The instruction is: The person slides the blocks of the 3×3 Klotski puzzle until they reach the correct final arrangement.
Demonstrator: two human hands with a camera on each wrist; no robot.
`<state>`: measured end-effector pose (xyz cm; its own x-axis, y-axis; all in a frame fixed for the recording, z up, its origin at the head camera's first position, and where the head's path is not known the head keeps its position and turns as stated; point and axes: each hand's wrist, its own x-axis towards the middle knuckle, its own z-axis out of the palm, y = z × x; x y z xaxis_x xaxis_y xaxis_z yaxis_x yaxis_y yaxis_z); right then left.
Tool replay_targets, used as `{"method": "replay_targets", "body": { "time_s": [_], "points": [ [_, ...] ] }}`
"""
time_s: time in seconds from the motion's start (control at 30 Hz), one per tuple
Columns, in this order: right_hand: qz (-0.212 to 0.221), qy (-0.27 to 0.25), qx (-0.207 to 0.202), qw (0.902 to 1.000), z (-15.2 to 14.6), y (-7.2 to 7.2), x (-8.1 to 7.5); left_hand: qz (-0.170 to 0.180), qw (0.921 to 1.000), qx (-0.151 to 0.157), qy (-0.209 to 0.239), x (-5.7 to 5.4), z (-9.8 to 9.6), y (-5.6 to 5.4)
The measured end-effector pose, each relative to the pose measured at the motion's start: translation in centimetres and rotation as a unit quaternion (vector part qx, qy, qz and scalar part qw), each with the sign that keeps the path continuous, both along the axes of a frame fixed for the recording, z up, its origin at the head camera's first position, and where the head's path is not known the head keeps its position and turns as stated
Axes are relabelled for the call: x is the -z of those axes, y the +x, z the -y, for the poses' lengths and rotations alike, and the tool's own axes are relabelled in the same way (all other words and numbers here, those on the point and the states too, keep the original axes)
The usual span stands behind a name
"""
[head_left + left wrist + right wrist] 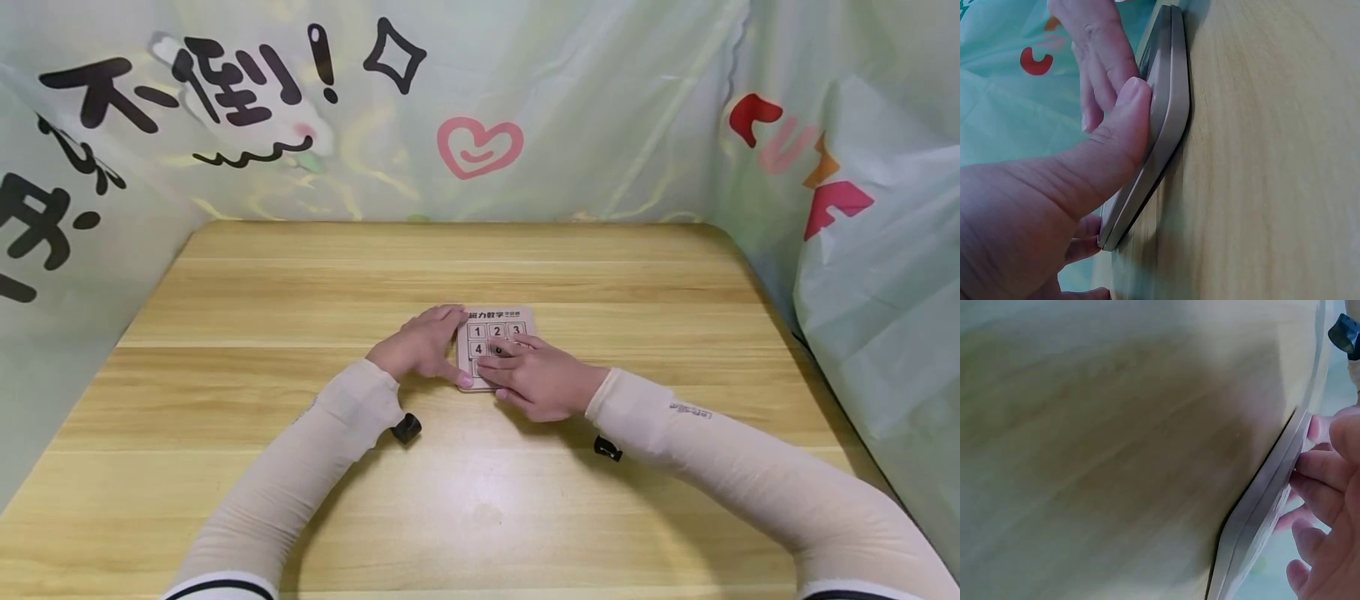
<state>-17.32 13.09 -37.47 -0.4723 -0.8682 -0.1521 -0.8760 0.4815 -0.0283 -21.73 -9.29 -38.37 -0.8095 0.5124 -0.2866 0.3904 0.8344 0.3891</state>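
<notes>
A pale square number slide puzzle (497,331) lies flat on the table, with tiles 1, 2, 3 and 4 showing in its upper rows. My left hand (423,343) holds it by the left side, fingers at the top corner and thumb by the bottom one. In the left wrist view that thumb (1132,103) bears on the puzzle's rim (1175,94). From the right, my right hand (547,383) reaches over the board with fairly straight fingers touching the tiles, hiding most of the lower rows. The right wrist view shows its fingertips at the face of the puzzle (1260,500).
The wooden table (300,283) spreads around the puzzle on all sides. A printed cloth (600,100) hangs behind it and along both sides. Small black devices sit under the left wrist (407,428) and the right wrist (607,449).
</notes>
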Motion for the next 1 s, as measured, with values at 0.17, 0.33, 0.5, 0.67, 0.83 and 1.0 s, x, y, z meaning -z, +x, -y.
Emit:
{"method": "replay_targets", "body": {
  "time_s": [0.17, 0.33, 0.5, 0.67, 0.83, 1.0],
  "points": [
    [0.000, -0.004, 0.009, 1.0000, -1.2, 0.2, -0.4, 0.000, 1.0000, 0.000, -0.003, -0.1, 0.0, 0.0],
    [0.004, -0.004, 0.024, 0.9997, -2.3, 0.2, -0.4, -0.001, 1.0000, -0.002, -0.005, -0.2, 0.1, -0.1],
    [0.004, -0.013, 0.023, 0.9996, -2.1, -0.3, 0.0, 0.002, 1.0000, -0.003, -0.005, -0.1, 0.2, -0.1],
    [0.004, -0.021, 0.027, 0.9994, -1.2, -1.1, 0.4, 0.004, 1.0000, 0.003, -0.006, 0.0, 0.1, -0.1],
    [0.008, -0.015, 0.032, 0.9994, -0.3, -1.8, 0.5, 0.008, 0.9999, 0.003, -0.007, 0.2, 0.0, -0.1],
    [0.000, -0.004, 0.026, 0.9997, 0.0, -1.5, 0.3, 0.005, 1.0000, 0.000, -0.008, 0.2, 0.0, 0.0]
  ]
}}
